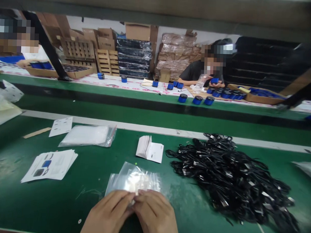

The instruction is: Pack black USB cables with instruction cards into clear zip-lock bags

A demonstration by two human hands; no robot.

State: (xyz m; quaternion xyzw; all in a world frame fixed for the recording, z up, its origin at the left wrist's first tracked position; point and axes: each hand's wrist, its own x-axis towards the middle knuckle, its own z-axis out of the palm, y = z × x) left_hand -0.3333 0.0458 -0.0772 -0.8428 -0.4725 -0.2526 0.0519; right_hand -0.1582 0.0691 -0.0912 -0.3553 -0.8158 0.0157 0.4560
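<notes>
My left hand (107, 213) and my right hand (156, 213) meet at the near side of several clear plastic bags (139, 178) on the green table. Both hands are closed, with fingertips pinched together on the near edge of a bag; exactly what lies between the fingers is partly hidden. Just beyond the bags stands a small stack of folded white leaflets (155, 152), fanned partly open. To the right lies a large heap of black cables (227, 176) with metal plugs. Printed sheets (50, 165) showing a blue device are piled at the left.
A packet of clear bags (87, 135), a white card (61, 126) and a thin wooden strip (37, 132) lie at back left. Blue cylindrical devices (197, 100) line the raised far ledge. Two people sit across, one holding a blue device (214, 80).
</notes>
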